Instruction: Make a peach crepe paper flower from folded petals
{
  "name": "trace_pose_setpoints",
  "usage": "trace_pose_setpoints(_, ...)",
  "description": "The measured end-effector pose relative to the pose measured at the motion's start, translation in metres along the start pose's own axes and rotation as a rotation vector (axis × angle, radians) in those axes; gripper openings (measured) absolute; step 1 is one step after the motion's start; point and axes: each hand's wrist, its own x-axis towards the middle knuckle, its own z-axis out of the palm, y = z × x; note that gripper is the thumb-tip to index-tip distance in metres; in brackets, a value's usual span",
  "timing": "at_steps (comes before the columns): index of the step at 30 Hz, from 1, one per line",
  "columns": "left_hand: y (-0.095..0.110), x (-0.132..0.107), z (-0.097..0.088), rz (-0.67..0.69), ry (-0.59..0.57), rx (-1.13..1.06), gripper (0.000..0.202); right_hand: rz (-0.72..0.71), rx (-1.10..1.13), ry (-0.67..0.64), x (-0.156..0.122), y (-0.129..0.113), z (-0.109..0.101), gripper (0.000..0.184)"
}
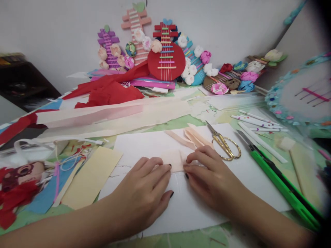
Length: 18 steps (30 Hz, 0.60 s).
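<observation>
A small piece of pale peach crepe paper (173, 159) lies on a white sheet (178, 215) in front of me. My left hand (151, 194) rests at its left side, fingertips on the paper and thumb apart on the white sheet. At the right edge of the piece, my right hand (210, 179) pinches it, thumb and fingers close together. Folded peach strips (195, 136) lie just beyond my right hand. Gold-handled scissors (222, 143) sit to the right of those strips, blades pointing away. The underside of the peach piece is hidden.
A green utility knife (280, 184) lies on the right, blade out, near white paper sticks (258, 125). Yellow card (91, 177) and blue scraps (55, 186) are at left. Red crepe paper (111, 94) and a red lute-shaped craft (167, 60) stand at the back.
</observation>
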Motion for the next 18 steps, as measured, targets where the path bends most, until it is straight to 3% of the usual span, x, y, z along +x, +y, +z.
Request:
trace_pose_setpoints(7, 0.0067, -0.0019, -0.0023, -0.064, -0.137, -0.007, 0.038, 0.007, -0.036, -0.008, -0.0002, -0.0018, -0.0002, 0.018)
trace_pose_setpoints(11, 0.0054, -0.0022, -0.0017, -0.066, -0.163, -0.055, 0.057, 0.017, -0.059, -0.033, -0.0005, -0.0026, -0.0012, 0.019)
trace_pose_setpoints(18, 0.0073, -0.0056, -0.0025, -0.106, -0.192, -0.051, 0.063, -0.007, -0.118, -0.039, 0.0002, -0.0041, -0.0018, 0.020)
